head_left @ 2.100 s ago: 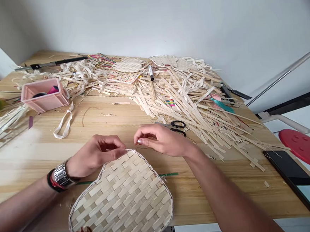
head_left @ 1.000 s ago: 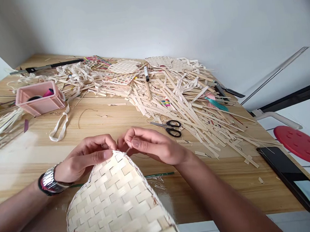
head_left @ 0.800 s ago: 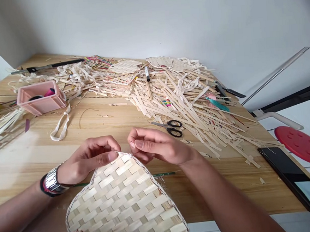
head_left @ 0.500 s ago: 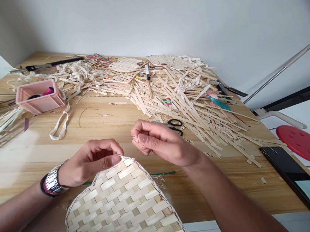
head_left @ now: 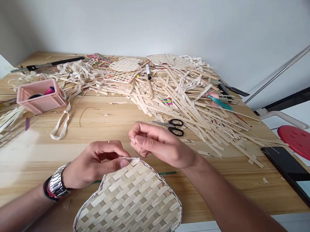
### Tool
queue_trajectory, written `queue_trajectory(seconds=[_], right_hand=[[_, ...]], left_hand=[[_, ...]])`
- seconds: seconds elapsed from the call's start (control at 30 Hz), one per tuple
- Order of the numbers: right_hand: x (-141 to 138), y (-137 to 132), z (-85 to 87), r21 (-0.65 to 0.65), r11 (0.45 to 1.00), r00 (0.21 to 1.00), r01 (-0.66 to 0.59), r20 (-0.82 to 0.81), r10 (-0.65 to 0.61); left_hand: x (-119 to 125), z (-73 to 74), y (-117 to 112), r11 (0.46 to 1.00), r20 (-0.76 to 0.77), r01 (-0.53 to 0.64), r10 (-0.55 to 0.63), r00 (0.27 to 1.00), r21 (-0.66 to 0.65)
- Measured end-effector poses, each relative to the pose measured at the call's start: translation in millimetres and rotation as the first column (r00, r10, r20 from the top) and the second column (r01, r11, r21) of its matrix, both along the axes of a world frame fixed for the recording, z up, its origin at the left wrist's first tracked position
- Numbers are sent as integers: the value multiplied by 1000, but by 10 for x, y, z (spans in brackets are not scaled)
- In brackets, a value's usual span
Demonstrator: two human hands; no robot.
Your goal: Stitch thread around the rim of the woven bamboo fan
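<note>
A woven bamboo-strip fan (head_left: pixel 134 202) with a stitched cloth edging lies tilted near the table's front edge. My left hand (head_left: pixel 100 164) pinches its top rim between thumb and fingers. Just right of that grip, my right hand (head_left: pixel 159 142) is closed in a pinch above the rim. A thin brown thread (head_left: pixel 140 152) runs from its fingertips down to the edging; whether a needle is also between them I cannot make out. Dark red thread is bunched at the fan's lower left corner.
Black-handled scissors (head_left: pixel 175 127) lie beyond my right hand. Loose bamboo strips (head_left: pixel 191 110) cover the right and back of the table. A pink basket (head_left: pixel 41 99) stands at left, a phone (head_left: pixel 294 180) at right, and a red stool (head_left: pixel 303 144) beyond the edge.
The fan has turned and risen, so more of its lower part shows. My left hand has shifted slightly right with it. My right hand has moved slightly left, staying close above the rim.
</note>
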State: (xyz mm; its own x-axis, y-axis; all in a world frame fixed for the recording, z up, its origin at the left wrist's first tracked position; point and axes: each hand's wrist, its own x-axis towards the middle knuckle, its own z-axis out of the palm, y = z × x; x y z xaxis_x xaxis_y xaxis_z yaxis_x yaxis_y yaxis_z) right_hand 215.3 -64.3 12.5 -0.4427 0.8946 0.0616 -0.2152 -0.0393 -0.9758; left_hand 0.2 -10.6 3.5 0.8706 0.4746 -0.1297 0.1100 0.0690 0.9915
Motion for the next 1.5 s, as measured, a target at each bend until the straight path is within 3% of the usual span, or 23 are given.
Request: queue_trajectory(seconds=[0.1, 0.2, 0.63, 1.07, 1.2, 1.37, 1.5], right_hand=[[67, 46, 1, 40, 998, 988, 38, 151, -43], [130, 88, -4, 64, 998, 971, -4, 238, -11], [145, 104, -66, 57, 981, 961, -183, 219, 167], [127, 112, -64, 70, 985, 962, -160, 235, 139], [115, 129, -87, 64, 995, 962, -73, 269, 54], [144, 181, -165, 128, 977, 902, 171, 379, -207], [171, 211, -206, 173, 959, 864, 224, 420, -278]], left_hand=[[-8, 27, -13, 999, 14, -33, 33, 999, 33], [-28, 45, -24, 999, 31, -43, 42, 999, 16], [-36, 70, -41, 995, 40, -96, 97, 994, -35], [-30, 53, -4, 995, 55, -102, 102, 993, -14], [-40, 28, 12, 991, 31, -136, 137, 990, -13], [-35, -32, 62, 974, 9, -227, 227, 974, -27], [-20, -95, 121, 971, -28, -240, 239, 971, -25]])
